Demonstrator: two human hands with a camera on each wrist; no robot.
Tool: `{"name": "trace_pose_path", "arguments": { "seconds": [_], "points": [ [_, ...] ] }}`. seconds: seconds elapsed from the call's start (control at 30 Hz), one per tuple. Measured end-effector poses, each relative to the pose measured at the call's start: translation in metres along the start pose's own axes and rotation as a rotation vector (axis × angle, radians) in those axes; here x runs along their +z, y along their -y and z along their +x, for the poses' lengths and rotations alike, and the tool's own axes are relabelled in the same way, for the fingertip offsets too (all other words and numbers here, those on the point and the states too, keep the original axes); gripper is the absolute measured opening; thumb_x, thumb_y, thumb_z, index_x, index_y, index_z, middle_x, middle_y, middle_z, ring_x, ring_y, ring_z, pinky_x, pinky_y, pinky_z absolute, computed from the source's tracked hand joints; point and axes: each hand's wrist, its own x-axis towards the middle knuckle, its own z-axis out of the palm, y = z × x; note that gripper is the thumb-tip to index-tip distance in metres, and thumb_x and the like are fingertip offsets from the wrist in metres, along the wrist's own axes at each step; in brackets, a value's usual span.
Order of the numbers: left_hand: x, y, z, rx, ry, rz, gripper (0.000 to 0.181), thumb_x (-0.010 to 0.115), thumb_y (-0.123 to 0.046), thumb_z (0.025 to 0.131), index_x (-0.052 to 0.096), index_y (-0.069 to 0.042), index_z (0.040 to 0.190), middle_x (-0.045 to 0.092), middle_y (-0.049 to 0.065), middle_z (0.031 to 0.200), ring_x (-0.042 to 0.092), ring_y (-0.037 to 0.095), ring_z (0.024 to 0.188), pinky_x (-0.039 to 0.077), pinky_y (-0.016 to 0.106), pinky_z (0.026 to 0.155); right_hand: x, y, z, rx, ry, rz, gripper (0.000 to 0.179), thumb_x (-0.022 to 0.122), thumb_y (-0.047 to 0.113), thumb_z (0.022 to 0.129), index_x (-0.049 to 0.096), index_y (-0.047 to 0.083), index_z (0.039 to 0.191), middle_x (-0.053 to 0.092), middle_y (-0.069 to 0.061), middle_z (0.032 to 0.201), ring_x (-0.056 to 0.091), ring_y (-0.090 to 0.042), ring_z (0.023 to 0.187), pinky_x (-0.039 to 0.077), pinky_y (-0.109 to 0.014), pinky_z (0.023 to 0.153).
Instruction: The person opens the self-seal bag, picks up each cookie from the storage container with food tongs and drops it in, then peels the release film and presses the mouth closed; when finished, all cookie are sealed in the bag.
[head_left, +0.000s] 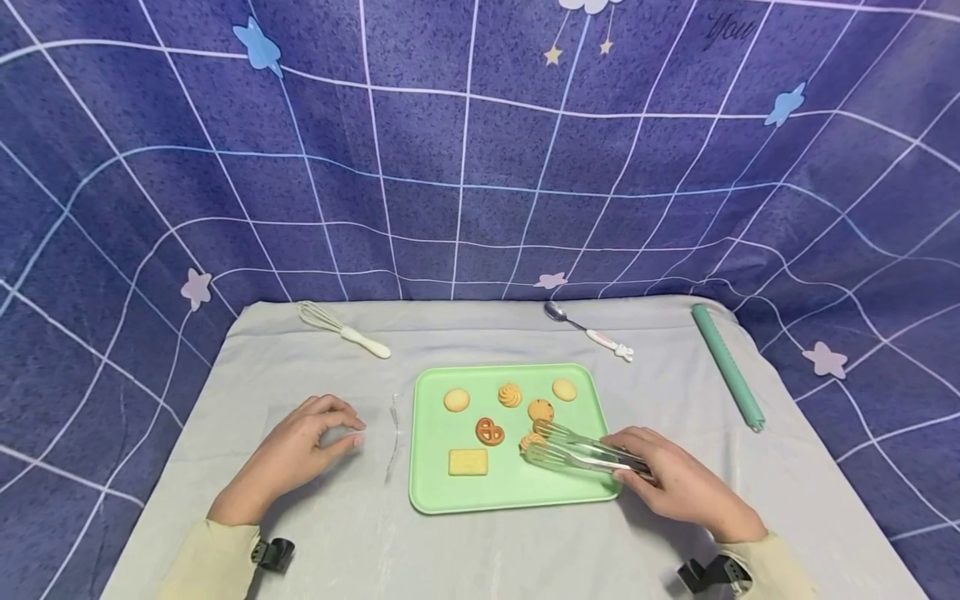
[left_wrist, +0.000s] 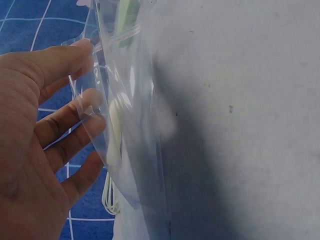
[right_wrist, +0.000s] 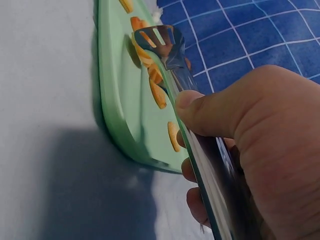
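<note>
Tongs (right_wrist: 204, 162): clamped in the right grip (head_left: 667, 477), well behind the tips, apparently for reach to a swirled cookie (head_left: 529, 440) on the green tray (head_left: 450, 495). Clear bag (left_wrist: 142, 150): edge pinched by the left grip (head_left: 303, 437), presumably to steady limp film.

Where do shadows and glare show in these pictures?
Head view: soft shadow below the left hand; left wrist view: glare on the clear plastic bag, shadow across the cloth; right wrist view: shine along the tongs, shadow beside the green tray.
</note>
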Motion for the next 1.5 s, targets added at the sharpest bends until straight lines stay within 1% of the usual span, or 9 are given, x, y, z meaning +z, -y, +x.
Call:
{"name": "trace_pose_path", "arguments": {
  "seconds": [0.2, 0.4, 0.63, 0.83, 0.9, 1.07, 1.27, 1.37, 1.5],
  "points": [
    [0.0, -0.001, -0.002, 0.009, -0.012, -0.003, 0.012, 0.082, -0.018, 0.088, 0.078, -0.019, 0.1, 0.063, -0.007, 0.108, 0.058, 0.018, 0.104, 0.049, 0.045, 0.09, 0.004, 0.004, 0.012, 0.002, 0.007, 0.01, 0.038, 0.074, 0.021, 0.095, 0.065, 0.014, 0.131, 0.063, 0.006, 0.124, 0.059, -0.012, 0.115, 0.05, -0.039, 0.094],
    [-0.001, -0.003, -0.003, -0.008, 0.008, -0.009, 0.012, 0.081, -0.02, 0.09, 0.078, -0.021, 0.101, 0.063, -0.007, 0.109, 0.057, 0.018, 0.104, 0.048, 0.045, 0.091, 0.01, 0.011, 0.036, -0.025, 0.028, 0.045, 0.038, 0.074, 0.02, 0.096, 0.065, 0.012, 0.131, 0.063, 0.004, 0.125, 0.057, -0.013, 0.117, 0.049, -0.041, 0.097],
    [-0.001, -0.001, -0.005, -0.006, -0.012, -0.013, 0.012, 0.082, -0.022, 0.089, 0.078, -0.019, 0.1, 0.063, -0.007, 0.109, 0.057, 0.018, 0.105, 0.049, 0.045, 0.09, 0.017, 0.025, 0.084, -0.113, 0.092, 0.062, 0.039, 0.07, 0.022, 0.098, 0.062, 0.011, 0.135, 0.062, 0.003, 0.128, 0.056, -0.016, 0.12, 0.046, -0.042, 0.101],
    [-0.002, -0.001, -0.005, -0.02, -0.01, -0.036, 0.012, 0.081, -0.024, 0.09, 0.078, -0.02, 0.101, 0.062, -0.009, 0.112, 0.056, 0.017, 0.11, 0.047, 0.044, 0.094, 0.032, 0.044, 0.13, -0.151, 0.17, 0.109, 0.039, 0.069, 0.025, 0.098, 0.062, 0.021, 0.136, 0.061, 0.01, 0.125, 0.055, -0.008, 0.113, 0.047, -0.035, 0.098],
    [-0.003, -0.002, -0.004, -0.027, -0.005, -0.047, 0.012, 0.081, -0.024, 0.09, 0.078, -0.02, 0.101, 0.061, -0.009, 0.112, 0.056, 0.017, 0.111, 0.047, 0.044, 0.095, 0.039, 0.051, 0.143, -0.168, 0.189, 0.126, 0.039, 0.07, 0.024, 0.097, 0.062, 0.022, 0.136, 0.063, 0.009, 0.122, 0.055, -0.007, 0.111, 0.047, -0.034, 0.097],
    [-0.005, -0.004, -0.003, -0.02, -0.02, -0.081, 0.01, 0.082, -0.02, 0.089, 0.078, -0.02, 0.099, 0.061, -0.011, 0.111, 0.056, 0.017, 0.11, 0.048, 0.043, 0.092, 0.059, 0.068, 0.171, -0.213, 0.238, 0.149, 0.039, 0.07, 0.023, 0.098, 0.063, 0.014, 0.135, 0.066, 0.0, 0.12, 0.058, -0.011, 0.109, 0.046, -0.032, 0.098],
    [-0.007, -0.002, -0.004, 0.042, -0.078, -0.12, 0.014, 0.082, -0.009, 0.087, 0.077, -0.016, 0.099, 0.063, -0.005, 0.111, 0.058, 0.02, 0.109, 0.046, 0.035, 0.091, 0.076, 0.08, 0.187, -0.241, 0.274, 0.175, 0.036, 0.069, 0.02, 0.099, 0.064, 0.008, 0.133, 0.065, -0.005, 0.123, 0.059, -0.016, 0.113, 0.046, -0.031, 0.098],
    [-0.009, -0.002, -0.005, 0.041, -0.094, -0.121, 0.014, 0.082, -0.009, 0.087, 0.077, -0.016, 0.099, 0.063, -0.005, 0.112, 0.058, 0.02, 0.109, 0.046, 0.033, 0.09, 0.078, 0.083, 0.19, -0.25, 0.279, 0.174, 0.036, 0.069, 0.02, 0.099, 0.064, 0.007, 0.133, 0.066, -0.005, 0.122, 0.06, -0.018, 0.11, 0.046, -0.03, 0.097],
    [-0.011, -0.003, -0.006, 0.021, -0.092, -0.122, 0.012, 0.081, -0.011, 0.089, 0.077, -0.016, 0.1, 0.063, -0.005, 0.113, 0.058, 0.02, 0.109, 0.047, 0.035, 0.089, 0.08, 0.085, 0.191, -0.264, 0.286, 0.162, 0.036, 0.068, 0.021, 0.099, 0.064, 0.007, 0.132, 0.066, -0.005, 0.119, 0.061, -0.018, 0.107, 0.046, -0.029, 0.096]
  ]
}}
